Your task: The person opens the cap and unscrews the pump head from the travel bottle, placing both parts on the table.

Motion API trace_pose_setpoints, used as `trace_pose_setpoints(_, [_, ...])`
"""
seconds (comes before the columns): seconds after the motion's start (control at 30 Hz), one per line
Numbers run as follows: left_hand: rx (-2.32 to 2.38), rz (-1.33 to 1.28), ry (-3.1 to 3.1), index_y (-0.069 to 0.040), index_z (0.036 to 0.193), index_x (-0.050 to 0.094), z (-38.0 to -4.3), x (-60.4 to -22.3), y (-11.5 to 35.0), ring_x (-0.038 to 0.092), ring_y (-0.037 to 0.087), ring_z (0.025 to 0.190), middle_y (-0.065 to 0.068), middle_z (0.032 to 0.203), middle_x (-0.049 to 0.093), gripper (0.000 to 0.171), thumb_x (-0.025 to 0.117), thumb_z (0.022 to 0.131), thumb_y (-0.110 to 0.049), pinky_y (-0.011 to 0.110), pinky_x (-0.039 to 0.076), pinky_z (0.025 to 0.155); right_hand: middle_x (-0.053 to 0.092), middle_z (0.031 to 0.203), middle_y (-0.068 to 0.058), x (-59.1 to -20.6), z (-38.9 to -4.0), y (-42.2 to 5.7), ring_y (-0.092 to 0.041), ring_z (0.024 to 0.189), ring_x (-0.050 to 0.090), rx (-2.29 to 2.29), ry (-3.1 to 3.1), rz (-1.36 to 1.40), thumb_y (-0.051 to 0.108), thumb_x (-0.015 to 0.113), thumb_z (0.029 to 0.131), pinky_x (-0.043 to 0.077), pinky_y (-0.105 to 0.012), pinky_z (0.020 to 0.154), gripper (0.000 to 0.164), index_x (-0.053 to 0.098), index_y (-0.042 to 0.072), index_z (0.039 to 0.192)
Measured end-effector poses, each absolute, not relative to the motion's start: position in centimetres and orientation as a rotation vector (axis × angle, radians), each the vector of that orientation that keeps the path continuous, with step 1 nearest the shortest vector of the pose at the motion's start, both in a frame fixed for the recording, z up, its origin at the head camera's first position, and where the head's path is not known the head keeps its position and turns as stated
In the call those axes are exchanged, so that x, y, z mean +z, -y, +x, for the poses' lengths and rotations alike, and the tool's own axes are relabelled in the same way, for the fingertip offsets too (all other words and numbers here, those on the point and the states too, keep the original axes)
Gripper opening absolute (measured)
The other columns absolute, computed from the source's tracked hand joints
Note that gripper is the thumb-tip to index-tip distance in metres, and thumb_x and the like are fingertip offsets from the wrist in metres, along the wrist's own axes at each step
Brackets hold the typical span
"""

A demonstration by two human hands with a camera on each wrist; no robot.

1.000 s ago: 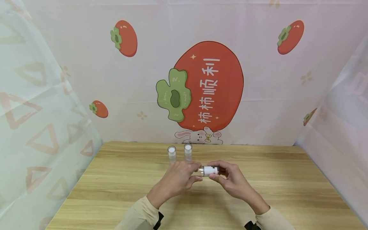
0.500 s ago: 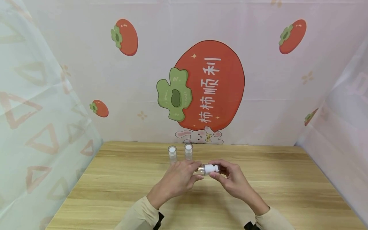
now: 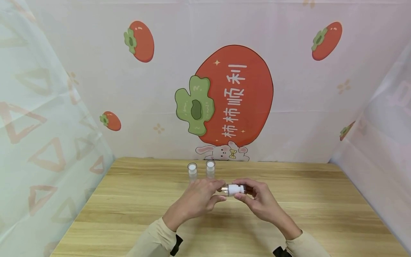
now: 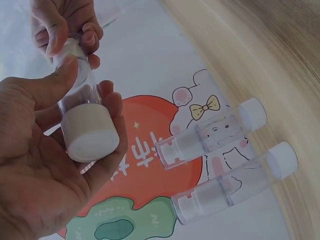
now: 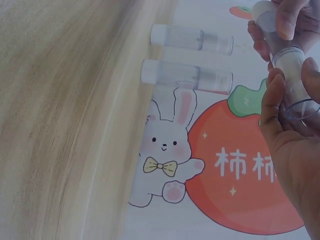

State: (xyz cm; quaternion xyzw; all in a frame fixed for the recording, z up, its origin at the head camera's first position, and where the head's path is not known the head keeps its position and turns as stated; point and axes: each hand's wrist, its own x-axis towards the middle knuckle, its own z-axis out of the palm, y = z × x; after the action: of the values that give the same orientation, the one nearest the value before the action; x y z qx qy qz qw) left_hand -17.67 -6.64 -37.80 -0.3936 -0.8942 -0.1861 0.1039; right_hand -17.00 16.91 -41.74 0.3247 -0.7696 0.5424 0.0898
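A clear pump bottle with a white collar lies sideways between my two hands, above the table. My left hand grips its body near the white base, thumb on one side and fingers curled round the other. At the other end my right hand pinches the transparent cap over the white pump head, its thumb and fingers on opposite sides. The right wrist view also shows both hands on the bottle. Two similar bottles stand upright behind my left hand, the left one and the right one.
The wooden table runs back to a printed cloth wall with persimmon and rabbit pictures. Cloth sides also rise at left and right. The two standing bottles are close to the table's back edge.
Both hands keep their hold on the bottle, which stays sideways in almost the same place. My left wrist has shifted very slightly; the standing bottles have not moved.
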Motion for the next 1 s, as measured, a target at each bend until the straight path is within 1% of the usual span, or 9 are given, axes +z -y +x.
trace_pose_setpoints(0.13, [-0.606,-1.199,2.647,-0.016,0.103,0.068,-17.87,-37.65,6.78,0.057,0.002,0.071,-0.010,0.091,0.071,0.019,0.076,0.092,-0.030,0.023,0.048,0.064,0.071,0.106,-0.009,-41.69,-17.02,-17.01,-0.014,0.088,0.065,1.629,2.286,0.988,-0.002,0.072,0.092,0.059,-0.031,0.074,0.027,0.068,0.002,0.118])
trace_pose_setpoints(0.27, [-0.645,-1.214,2.650,-0.017,0.100,0.068,-18.00,-37.49,6.84,0.055,0.000,0.069,-0.012,0.085,0.068,0.017,0.076,0.092,-0.029,0.020,0.045,0.062,0.071,0.106,-0.009,-41.67,-17.05,-17.02,-0.014,0.088,0.065,1.632,2.278,0.993,-0.003,0.072,0.091,0.059,-0.029,0.074,0.028,0.068,0.002,0.118])
trace_pose_setpoints(0.33, [-0.650,-1.210,2.649,-0.017,0.100,0.068,-18.01,-37.45,6.83,0.055,0.001,0.068,-0.012,0.084,0.068,0.017,0.076,0.092,-0.029,0.020,0.045,0.061,0.071,0.104,-0.009,-41.65,-17.04,-16.97,-0.014,0.087,0.065,1.616,2.277,0.981,-0.003,0.072,0.091,0.059,-0.029,0.073,0.028,0.068,0.002,0.118])
trace_pose_setpoints(0.57, [-0.625,-1.150,2.662,-0.015,0.105,0.071,-17.88,-37.40,6.76,0.057,0.003,0.069,-0.009,0.086,0.070,0.020,0.076,0.092,-0.030,0.027,0.050,0.065,0.069,0.097,-0.003,-41.41,-17.02,-16.86,-0.013,0.080,0.061,1.511,2.301,0.921,0.002,0.075,0.090,0.056,-0.028,0.065,0.027,0.070,0.004,0.116])
trace_pose_setpoints(0.6, [-0.631,-1.150,2.669,-0.015,0.106,0.071,-17.88,-37.37,6.77,0.056,0.003,0.068,-0.010,0.085,0.069,0.021,0.076,0.092,-0.030,0.026,0.049,0.064,0.069,0.097,-0.003,-41.38,-17.03,-16.90,-0.013,0.080,0.061,1.508,2.304,0.920,0.002,0.075,0.090,0.057,-0.028,0.066,0.027,0.070,0.004,0.116])
trace_pose_setpoints(0.83, [-0.729,-1.149,2.690,-0.016,0.105,0.071,-18.24,-37.45,6.89,0.060,0.004,0.077,-0.009,0.091,0.070,0.018,0.078,0.091,-0.025,0.022,0.050,0.066,0.069,0.099,-0.005,-41.27,-17.11,-17.39,-0.015,0.084,0.063,1.574,2.306,0.913,0.001,0.074,0.091,0.058,-0.028,0.070,0.026,0.069,0.005,0.116])
trace_pose_setpoints(1.0, [-0.746,-1.113,2.704,-0.013,0.111,0.072,-18.41,-37.77,7.04,0.066,0.010,0.085,-0.003,0.096,0.072,0.023,0.078,0.091,-0.025,0.025,0.053,0.072,0.069,0.101,-0.005,-41.18,-17.08,-17.83,-0.015,0.085,0.064,1.561,2.339,0.882,0.005,0.074,0.092,0.058,-0.029,0.073,0.027,0.068,0.007,0.119])
